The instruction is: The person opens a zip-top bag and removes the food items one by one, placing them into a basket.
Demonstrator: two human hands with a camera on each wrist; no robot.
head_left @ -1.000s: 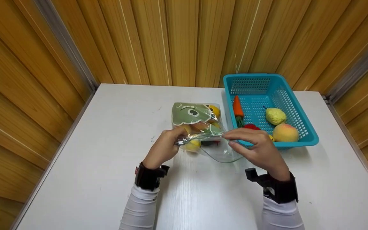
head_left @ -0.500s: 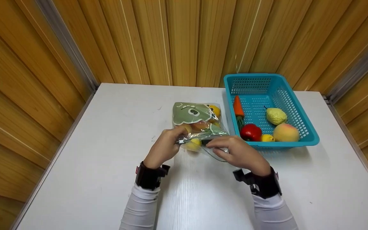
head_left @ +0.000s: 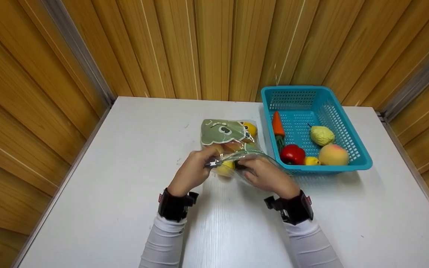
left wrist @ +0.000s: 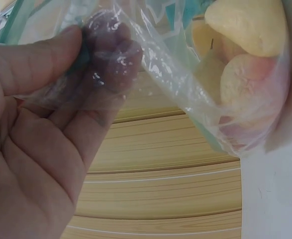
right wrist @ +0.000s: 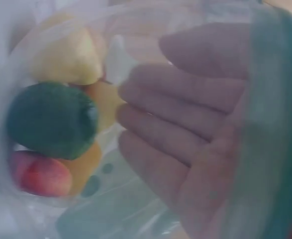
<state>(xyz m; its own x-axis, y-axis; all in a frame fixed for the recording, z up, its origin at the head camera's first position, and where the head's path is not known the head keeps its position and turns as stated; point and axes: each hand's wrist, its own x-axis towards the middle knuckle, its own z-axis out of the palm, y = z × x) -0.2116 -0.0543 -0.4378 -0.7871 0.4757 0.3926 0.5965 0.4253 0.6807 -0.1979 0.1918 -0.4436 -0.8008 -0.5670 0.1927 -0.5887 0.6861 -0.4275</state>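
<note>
A clear zip bag [head_left: 218, 134] with a green cartoon print lies on the white table, holding several toy fruits. My left hand [head_left: 192, 172] pinches its mouth at the near left; in the left wrist view the plastic [left wrist: 150, 55] runs between thumb and fingers. My right hand [head_left: 270, 178] is inside the mouth. Seen through the plastic in the right wrist view, its fingers [right wrist: 160, 117] are nearly straight and hold nothing. They point toward a dark green round fruit [right wrist: 53, 119], a yellow fruit [right wrist: 68, 55] and a reddish one [right wrist: 45, 175]. A green seal strip [right wrist: 267, 124] crosses near the wrist.
Right of the bag stands a blue plastic basket [head_left: 363, 162]. In it lie a carrot [head_left: 277, 124], a red bell pepper [head_left: 292, 154], a lemon [head_left: 312, 160], a peach [head_left: 333, 155] and a pale yellow-green pear [head_left: 321, 135]. Wood-patterned panels [head_left: 214, 48] enclose the table.
My right hand has let go of the bag's right edge and moved left and into its mouth, uncovering the red pepper in the basket. The left hand keeps its hold.
</note>
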